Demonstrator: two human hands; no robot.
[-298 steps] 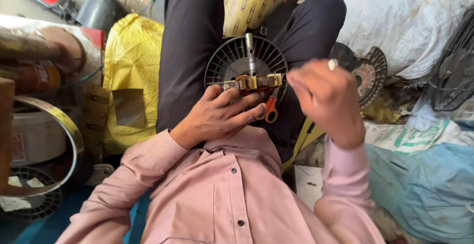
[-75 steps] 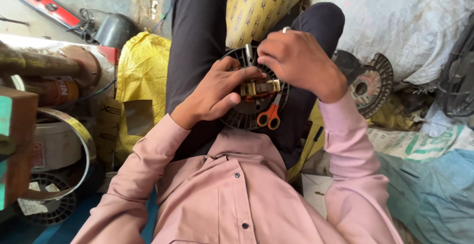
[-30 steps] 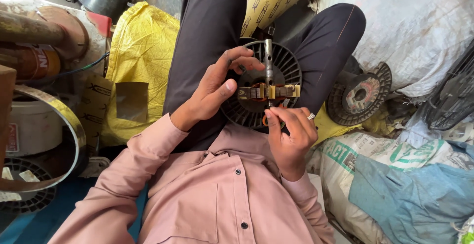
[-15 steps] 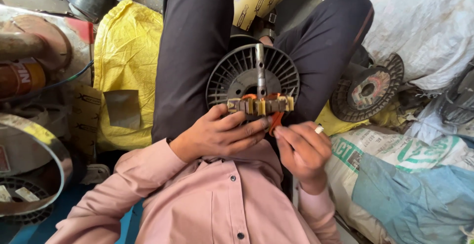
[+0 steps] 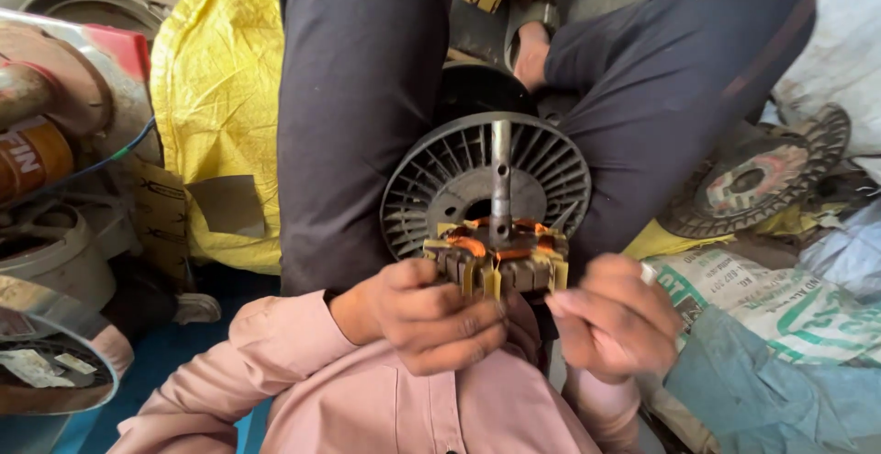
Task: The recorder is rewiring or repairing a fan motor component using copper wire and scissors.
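Observation:
My left hand (image 5: 431, 312) grips a small motor core (image 5: 500, 257) from below; it has copper windings, yellow insulation strips and a steel shaft (image 5: 500, 169) pointing away from me. The core sits in front of a black ribbed round housing (image 5: 551, 169) resting between my dark-trousered legs. My right hand (image 5: 615, 325) is blurred, its fingers curled, with the fingertips right beside the core's right edge. A ring shows on one finger. Whether that hand holds anything is not visible.
A yellow sack (image 5: 211, 96) lies to the left past my leg. Rusty cans and metal rims (image 5: 37, 151) crowd the far left. At the right lie another ribbed round cover (image 5: 752, 179), a white printed sack (image 5: 780, 298) and blue cloth (image 5: 771, 390).
My right hand has risen from below the core to its right side, and the orange-handled scissors no longer show. My left hand keeps its grip on the core.

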